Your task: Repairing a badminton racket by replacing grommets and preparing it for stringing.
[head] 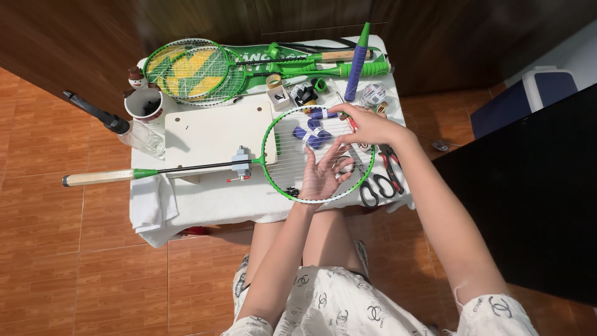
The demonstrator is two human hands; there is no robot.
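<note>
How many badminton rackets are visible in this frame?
3, maybe more hidden. One green-framed racket lies clamped across the white table under both hands; two green rackets lie stacked at the table's far edge on a green cover.

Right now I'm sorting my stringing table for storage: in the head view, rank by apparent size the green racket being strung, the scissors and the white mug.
1. Green racket, by far the largest.
2. Scissors and white mug look about alike; I won't rank them.

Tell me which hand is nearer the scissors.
Right. The right hand sits at the racket's top rim, just above the scissors; the left hand lies on the strings, about as close.
</note>
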